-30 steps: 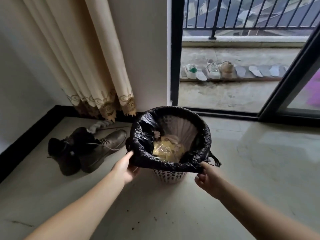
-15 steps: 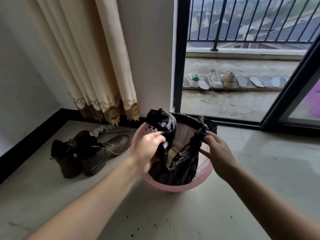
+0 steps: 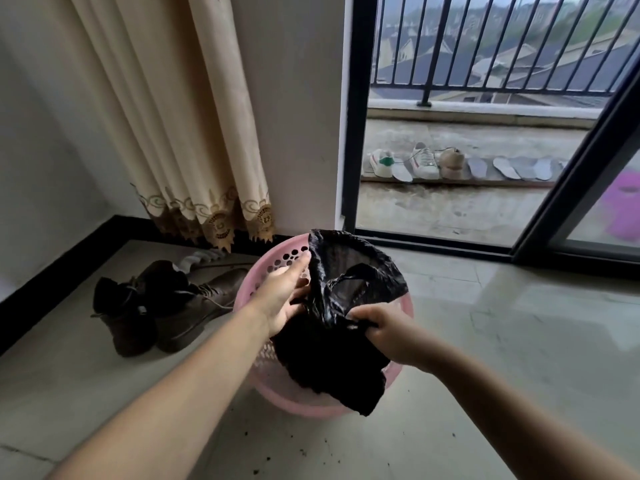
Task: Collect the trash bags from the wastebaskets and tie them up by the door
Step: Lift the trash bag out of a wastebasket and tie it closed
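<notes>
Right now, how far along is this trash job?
Early on. Done: the black bag is peeled off most of the pink basket rim and bunched up. In hand: the right hand grips a gathered fold of it, while the left hand, fingers straight, touches the bag inside the basket. Left: lift the bag out and tie it by the door; no knot shows, and the bag still sits in the basket.

Single head-worn wide-angle view, facing forward and down.

Camera sits above both forearms, which enter from the bottom edge, and looks down at close range onto the pink wastebasket (image 3: 277, 393) on the tiled floor (image 3: 502, 358). Upper frame reaches the curtain (image 3: 180, 133) and balcony railing (image 3: 485, 39). Straight lines bow near the edges.
</notes>
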